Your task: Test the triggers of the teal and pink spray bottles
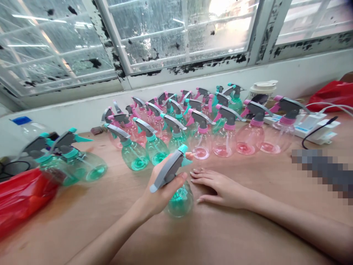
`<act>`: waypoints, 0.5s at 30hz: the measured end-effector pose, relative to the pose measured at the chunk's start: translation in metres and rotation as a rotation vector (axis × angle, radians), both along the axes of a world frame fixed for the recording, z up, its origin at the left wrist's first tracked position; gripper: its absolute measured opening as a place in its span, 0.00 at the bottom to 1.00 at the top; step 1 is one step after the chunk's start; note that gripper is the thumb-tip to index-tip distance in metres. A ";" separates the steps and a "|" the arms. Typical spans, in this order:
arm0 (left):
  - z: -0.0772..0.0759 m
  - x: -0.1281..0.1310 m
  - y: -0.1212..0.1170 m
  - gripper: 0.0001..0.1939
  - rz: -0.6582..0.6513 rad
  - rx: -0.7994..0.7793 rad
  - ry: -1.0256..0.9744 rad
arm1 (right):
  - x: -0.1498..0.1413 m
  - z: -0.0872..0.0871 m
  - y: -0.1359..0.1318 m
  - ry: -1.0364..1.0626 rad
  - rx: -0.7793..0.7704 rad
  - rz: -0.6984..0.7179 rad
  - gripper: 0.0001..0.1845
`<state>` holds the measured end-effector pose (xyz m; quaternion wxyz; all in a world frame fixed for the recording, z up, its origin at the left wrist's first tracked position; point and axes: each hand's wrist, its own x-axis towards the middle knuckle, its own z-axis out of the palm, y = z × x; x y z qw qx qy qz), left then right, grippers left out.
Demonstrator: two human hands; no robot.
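My left hand point(162, 187) is wrapped round the neck of a green spray bottle point(180, 202) with a grey and teal trigger head. The bottle stands close to upright near the table's middle, and my fingers hide its neck. Just right of it, my right hand point(217, 186) lies palm down on the table, fingers stretched out and holding nothing. Beyond my hands is a front row of green spray bottles point(135, 156) and pink spray bottles point(202, 145), with several more behind. Two green spray bottles point(91, 167) stand apart at the left.
A red plastic bag point(24, 198) lies at the left edge, near a blue-capped clear bottle point(30, 127). Back right are a lidded cup point(263, 88), a white power strip point(317, 129) with cables, and another red bag point(331, 95). Windows point(179, 33) rise behind the table.
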<state>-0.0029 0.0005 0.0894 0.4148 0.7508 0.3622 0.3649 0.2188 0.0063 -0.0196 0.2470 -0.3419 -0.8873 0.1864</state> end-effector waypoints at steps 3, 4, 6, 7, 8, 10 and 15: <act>-0.002 0.002 -0.001 0.22 -0.016 0.031 -0.038 | 0.000 0.000 0.000 -0.007 0.012 0.002 0.31; -0.002 0.002 -0.001 0.21 -0.019 0.039 -0.048 | 0.000 0.000 0.000 -0.009 0.016 0.002 0.31; -0.002 0.002 -0.001 0.21 -0.028 0.038 -0.056 | 0.000 0.000 0.000 -0.009 0.019 0.002 0.30; -0.002 0.002 -0.001 0.21 -0.032 0.032 -0.057 | 0.000 0.000 0.000 -0.009 0.021 0.002 0.30; -0.002 0.002 -0.001 0.21 -0.032 0.027 -0.060 | 0.000 0.000 0.000 -0.009 0.022 0.001 0.30; -0.002 0.002 -0.002 0.22 -0.028 0.013 -0.072 | 0.000 -0.001 0.000 -0.010 0.024 0.002 0.31; -0.001 0.003 -0.002 0.22 -0.045 -0.028 -0.129 | 0.000 -0.002 0.001 -0.004 0.019 0.004 0.30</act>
